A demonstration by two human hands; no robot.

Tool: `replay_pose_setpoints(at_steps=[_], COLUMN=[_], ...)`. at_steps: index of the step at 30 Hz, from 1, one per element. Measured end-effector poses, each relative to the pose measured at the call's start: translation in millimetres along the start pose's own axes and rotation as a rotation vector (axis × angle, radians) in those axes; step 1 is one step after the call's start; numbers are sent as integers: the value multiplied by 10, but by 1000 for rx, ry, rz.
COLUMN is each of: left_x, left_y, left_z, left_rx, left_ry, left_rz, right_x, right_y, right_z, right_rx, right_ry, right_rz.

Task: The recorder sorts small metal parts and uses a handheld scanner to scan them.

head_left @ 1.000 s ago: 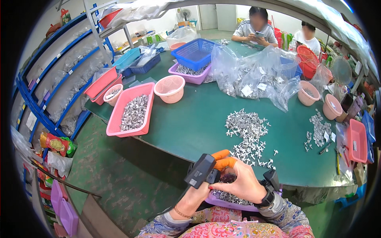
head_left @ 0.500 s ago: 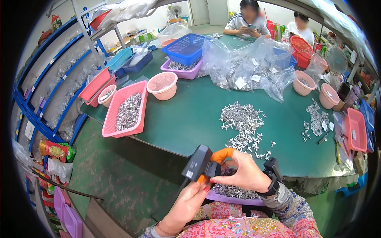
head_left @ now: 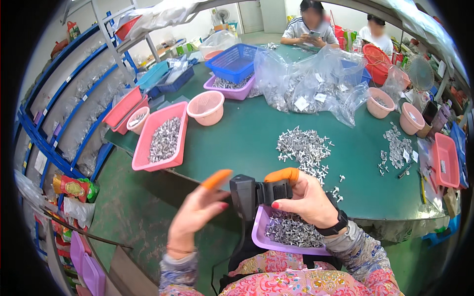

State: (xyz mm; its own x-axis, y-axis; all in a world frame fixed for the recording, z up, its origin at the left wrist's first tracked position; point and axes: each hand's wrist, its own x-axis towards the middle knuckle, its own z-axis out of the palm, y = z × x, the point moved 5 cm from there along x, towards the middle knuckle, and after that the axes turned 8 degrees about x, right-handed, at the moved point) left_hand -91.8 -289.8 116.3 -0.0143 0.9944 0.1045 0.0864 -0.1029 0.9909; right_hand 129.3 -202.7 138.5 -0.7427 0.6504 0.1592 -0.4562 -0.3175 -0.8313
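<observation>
My right hand (head_left: 307, 200) pinches a small black boxy device with a strap-like loop (head_left: 245, 196), its orange finger cot on the loop; what the device is I cannot make out. My left hand (head_left: 197, 209), also with an orange finger cot, is apart from it on the left, fingers spread and slightly blurred, holding nothing. Below the device, a lilac basket (head_left: 286, 246) full of small metal cross-shaped parts (head_left: 296, 231) rests at my lap. A loose pile of similar parts (head_left: 302, 148) lies on the green table (head_left: 232, 153). A black band circles my right wrist.
A pink basket of metal parts (head_left: 183, 143) and a round pink basket (head_left: 206, 109) stand on the table's left. Clear bags of parts (head_left: 306, 89) fill its far middle. Small clear pieces (head_left: 397, 148) lie right. Two people sit at the far side; one holds a phone (head_left: 314, 34).
My left hand has let go of the black device and moved left, its fingers spreading. The device now stands more upright in my right hand. More of the lilac basket shows.
</observation>
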Motion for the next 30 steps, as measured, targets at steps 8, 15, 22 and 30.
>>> replay_pose_setpoints(at_steps=[8,15,22,30], left_x=[338,360,679,1180], left_y=[-330,-330,-526,-532], left_z=[632,444,-315,-480], left_rx=[-498,-536,377,981], left_ry=[-96,-218,170,279], left_rz=[79,94,-68,65], right_x=[-37,-82,-868,-1976], right_y=[43,-187,-897,-1339], right_z=[-136,-260,-698,-1361], right_rx=[18,-789,-1293,-1343], right_ry=[73,148,347,829], right_rz=[-17,-201,-271,-227])
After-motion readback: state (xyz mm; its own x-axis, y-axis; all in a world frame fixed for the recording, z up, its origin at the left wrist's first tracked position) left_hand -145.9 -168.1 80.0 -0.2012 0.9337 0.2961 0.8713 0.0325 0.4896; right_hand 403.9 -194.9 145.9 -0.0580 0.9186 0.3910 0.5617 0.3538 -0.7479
